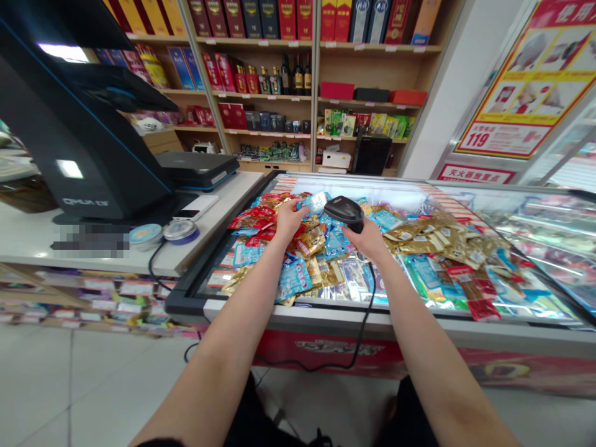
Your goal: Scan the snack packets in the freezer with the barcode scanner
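My left hand (291, 218) pinches a small pale blue snack packet (315, 203) by its lower edge, holding it above the heap. My right hand (365, 242) grips a black handheld barcode scanner (344, 211), whose head is tipped toward the packet, close to it. The scanner's coiled black cord (367, 316) drops over the freezer's front rim toward the floor. Beneath both hands lies a heap of foil snack packets (307, 267) in red, blue and gold, inside a glass-topped chest freezer (372, 321).
A white counter (218, 192) to the left carries a black point-of-sale terminal (79, 143), a flat black device (198, 167) and round tins (179, 231). Wooden shelves (261, 81) of boxed liquor stand behind the freezer. A red and yellow poster (516, 93) hangs at the right.
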A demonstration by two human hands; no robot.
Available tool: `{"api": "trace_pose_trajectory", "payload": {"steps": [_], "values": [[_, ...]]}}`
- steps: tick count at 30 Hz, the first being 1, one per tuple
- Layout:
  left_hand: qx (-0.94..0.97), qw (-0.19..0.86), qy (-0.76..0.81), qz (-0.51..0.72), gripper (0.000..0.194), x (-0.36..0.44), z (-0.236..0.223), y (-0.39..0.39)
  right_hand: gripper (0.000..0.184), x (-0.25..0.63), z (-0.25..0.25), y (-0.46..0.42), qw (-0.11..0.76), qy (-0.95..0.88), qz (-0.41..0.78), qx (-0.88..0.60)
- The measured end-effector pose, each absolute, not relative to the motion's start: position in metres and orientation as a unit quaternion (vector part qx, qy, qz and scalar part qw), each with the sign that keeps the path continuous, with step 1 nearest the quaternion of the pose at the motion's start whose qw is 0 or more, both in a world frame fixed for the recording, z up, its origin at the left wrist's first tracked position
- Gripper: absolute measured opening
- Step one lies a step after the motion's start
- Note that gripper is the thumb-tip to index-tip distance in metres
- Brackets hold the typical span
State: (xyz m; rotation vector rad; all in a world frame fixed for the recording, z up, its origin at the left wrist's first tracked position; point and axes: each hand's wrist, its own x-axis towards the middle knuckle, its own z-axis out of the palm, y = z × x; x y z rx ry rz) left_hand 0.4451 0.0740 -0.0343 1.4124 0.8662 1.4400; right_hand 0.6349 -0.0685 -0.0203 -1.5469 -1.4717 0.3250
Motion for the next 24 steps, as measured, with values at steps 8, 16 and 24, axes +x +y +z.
{"api": "trace_pose_trajectory", "payload": {"steps": [8, 16, 24], "values": [[0.566, 0.452, 0.372, 0.581, 0.023, 0.450, -0.040, 0.080, 0.026, 0.635, -0.019, -0.071, 0.478, -0.597, 0.150, -0.626], [0.606, 0.433, 0.386, 0.544, 0.024, 0.459, -0.027, 0.072, 0.022, 0.649, -0.015, -0.073, 0.527, -0.532, 0.242, -0.617], [0.612, 0.485, 0.422, 0.460, 0.022, 0.527, -0.014, 0.049, 0.022, 0.700, 0.002, -0.112, 0.614, -0.392, 0.263, -0.633]]}}
